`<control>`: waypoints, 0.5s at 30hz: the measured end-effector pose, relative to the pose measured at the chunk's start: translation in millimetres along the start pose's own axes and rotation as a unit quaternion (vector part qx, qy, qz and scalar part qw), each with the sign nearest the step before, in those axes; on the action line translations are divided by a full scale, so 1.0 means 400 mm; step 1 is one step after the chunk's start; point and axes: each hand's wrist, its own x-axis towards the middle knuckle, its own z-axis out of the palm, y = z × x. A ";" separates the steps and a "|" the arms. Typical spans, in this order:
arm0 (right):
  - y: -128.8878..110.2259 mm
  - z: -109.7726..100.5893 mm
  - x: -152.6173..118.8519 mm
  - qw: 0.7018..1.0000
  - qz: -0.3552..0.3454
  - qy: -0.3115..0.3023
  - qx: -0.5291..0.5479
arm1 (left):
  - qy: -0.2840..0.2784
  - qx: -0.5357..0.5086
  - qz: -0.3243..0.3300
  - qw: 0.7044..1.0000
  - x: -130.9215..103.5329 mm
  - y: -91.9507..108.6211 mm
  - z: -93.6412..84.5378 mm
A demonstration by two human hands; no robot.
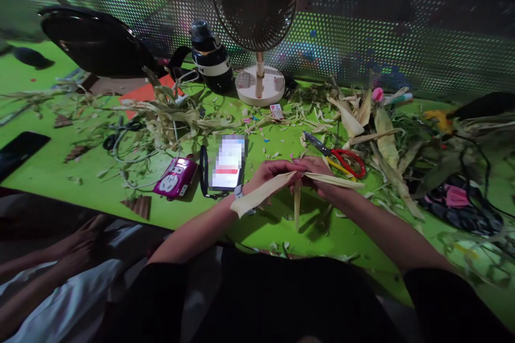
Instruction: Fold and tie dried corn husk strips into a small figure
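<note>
Both my hands meet over the green table (257, 230), fingers pinched around pale dried corn husk strips (265, 193). My left hand (267, 172) grips where a wide strip slants down toward my wrist. Close against it, my right hand (316, 169) holds the same bunch; one strip runs right along that wrist and another hangs straight down. The fingertips partly hide the point where the strips join. Just beyond my right hand lie red-handled scissors (348, 163) and a yellow-handled tool (340, 168). A lit phone (229, 163) lies left of my left hand.
A purple power strip (176, 177) with a white cable sits to the left. Behind stand a fan (259, 86) and a dark bottle (211, 59). Husk piles (386, 139) spread right. Another person's hands (80, 241) rest at lower left, beyond the table edge.
</note>
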 end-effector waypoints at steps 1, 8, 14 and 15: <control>0.000 -0.001 0.002 1.000 0.015 -0.002 0.014 | 0.001 0.000 0.002 1.000 0.003 -0.001 -0.002; -0.022 -0.023 -0.005 0.994 0.026 -0.073 0.077 | 0.096 -0.023 0.055 0.994 0.041 0.010 -0.038; -0.022 -0.013 -0.039 0.979 -0.100 -0.070 -0.166 | 0.150 0.004 0.050 0.987 0.048 0.017 -0.058; -0.020 -0.011 -0.042 0.968 -0.125 -0.062 -0.209 | 0.161 -0.004 0.039 0.986 0.049 0.018 -0.058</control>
